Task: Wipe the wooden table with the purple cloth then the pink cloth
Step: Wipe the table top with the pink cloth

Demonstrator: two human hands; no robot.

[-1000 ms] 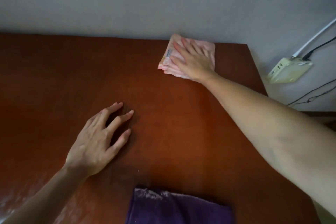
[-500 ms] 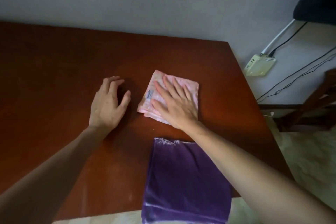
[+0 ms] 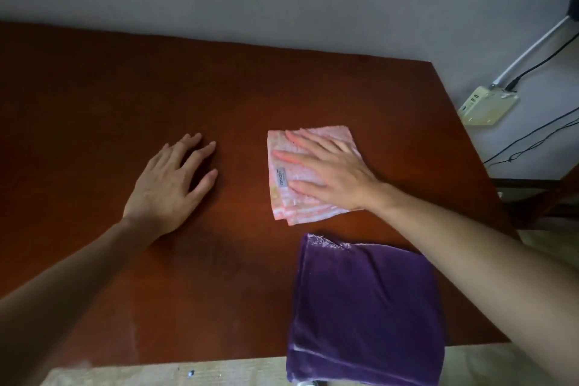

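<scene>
The wooden table (image 3: 94, 97) is dark reddish-brown and fills most of the view. A folded pink cloth (image 3: 283, 200) lies right of the table's middle. My right hand (image 3: 329, 171) presses flat on it with fingers spread, pointing left. My left hand (image 3: 170, 182) rests palm down on the bare wood to the cloth's left, fingers apart, holding nothing. A folded purple cloth (image 3: 363, 310) lies just below the pink one at the table's near edge, hanging slightly over it. My right forearm crosses above its right side.
A grey wall runs behind the table. A white power strip (image 3: 487, 105) with black cables hangs on the wall past the table's right edge. Pale floor (image 3: 188, 373) shows below the near edge. Dark wooden furniture stands at the far right.
My right hand has slid the pink cloth from the far right corner toward me, to the middle right of the table. My left hand stayed flat on the wood.
</scene>
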